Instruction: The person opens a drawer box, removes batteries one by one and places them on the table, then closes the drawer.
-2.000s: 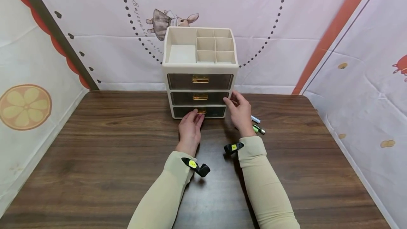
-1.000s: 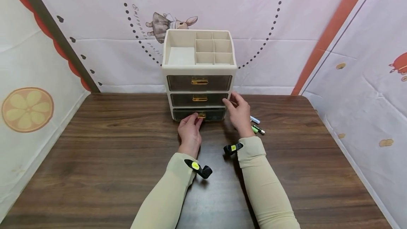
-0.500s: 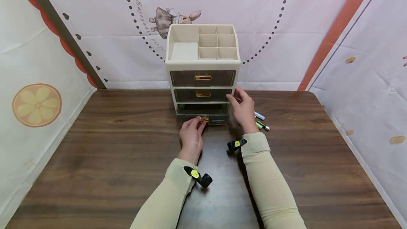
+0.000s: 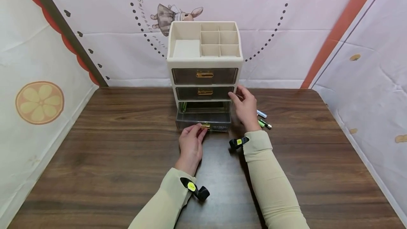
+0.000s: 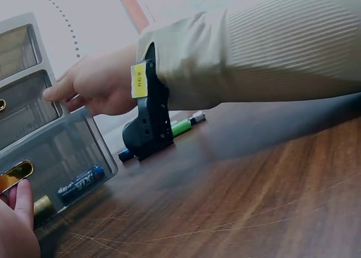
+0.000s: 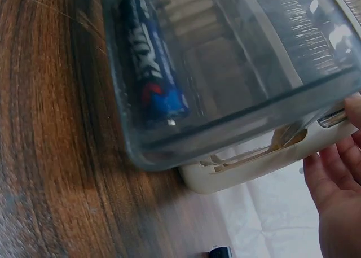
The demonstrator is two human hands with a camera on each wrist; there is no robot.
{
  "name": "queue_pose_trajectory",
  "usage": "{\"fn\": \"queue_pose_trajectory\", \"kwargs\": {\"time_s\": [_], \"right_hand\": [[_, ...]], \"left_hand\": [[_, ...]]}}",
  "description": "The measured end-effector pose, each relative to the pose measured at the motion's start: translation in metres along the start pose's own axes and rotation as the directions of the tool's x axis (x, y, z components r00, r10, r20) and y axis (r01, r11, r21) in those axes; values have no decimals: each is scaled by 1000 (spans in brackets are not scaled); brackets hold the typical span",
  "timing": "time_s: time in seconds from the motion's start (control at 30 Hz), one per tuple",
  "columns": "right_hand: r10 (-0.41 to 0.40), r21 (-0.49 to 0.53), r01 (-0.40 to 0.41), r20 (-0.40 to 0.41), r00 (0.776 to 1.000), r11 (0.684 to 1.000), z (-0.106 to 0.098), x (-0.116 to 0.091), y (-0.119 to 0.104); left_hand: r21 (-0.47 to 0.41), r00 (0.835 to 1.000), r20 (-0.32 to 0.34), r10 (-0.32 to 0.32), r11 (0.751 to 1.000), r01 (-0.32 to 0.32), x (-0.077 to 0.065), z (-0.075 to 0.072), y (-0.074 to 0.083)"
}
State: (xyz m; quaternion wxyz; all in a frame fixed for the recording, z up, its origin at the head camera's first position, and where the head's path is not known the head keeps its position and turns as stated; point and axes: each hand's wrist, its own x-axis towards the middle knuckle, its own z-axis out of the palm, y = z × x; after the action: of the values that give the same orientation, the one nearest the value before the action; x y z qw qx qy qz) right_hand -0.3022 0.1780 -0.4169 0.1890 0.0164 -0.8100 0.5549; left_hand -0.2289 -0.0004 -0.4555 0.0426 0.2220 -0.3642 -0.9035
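Note:
A cream desktop drawer organizer stands at the back of the table, with smoky clear drawers and gold handles. Its bottom drawer is pulled out. My left hand pinches that drawer's gold handle between thumb and fingers. My right hand grips the organizer's right side, thumb on the front edge by the middle drawer and fingers along the side wall. Through the drawer's clear wall show a blue battery and a gold-coloured cylinder.
Beside the right wrist lie slim cylinders on the table: a light blue one and a black one with a silver end, close to a green one. The wooden table meets printed cloth walls at the back and sides.
The bottom drawer, closed two seconds ago, has slid out toward me with my left hand on its handle. My right hand has kept its place on the organizer's side.

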Motion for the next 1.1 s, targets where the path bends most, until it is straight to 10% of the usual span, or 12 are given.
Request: {"fn": "queue_pose_trajectory", "kwargs": {"time_s": [1.1], "right_hand": [[-14, 24, 14, -14, 1000, 1000, 1, 1, -1]], "left_hand": [[90, 996, 89, 7, 996, -15, -17, -19, 3]]}}
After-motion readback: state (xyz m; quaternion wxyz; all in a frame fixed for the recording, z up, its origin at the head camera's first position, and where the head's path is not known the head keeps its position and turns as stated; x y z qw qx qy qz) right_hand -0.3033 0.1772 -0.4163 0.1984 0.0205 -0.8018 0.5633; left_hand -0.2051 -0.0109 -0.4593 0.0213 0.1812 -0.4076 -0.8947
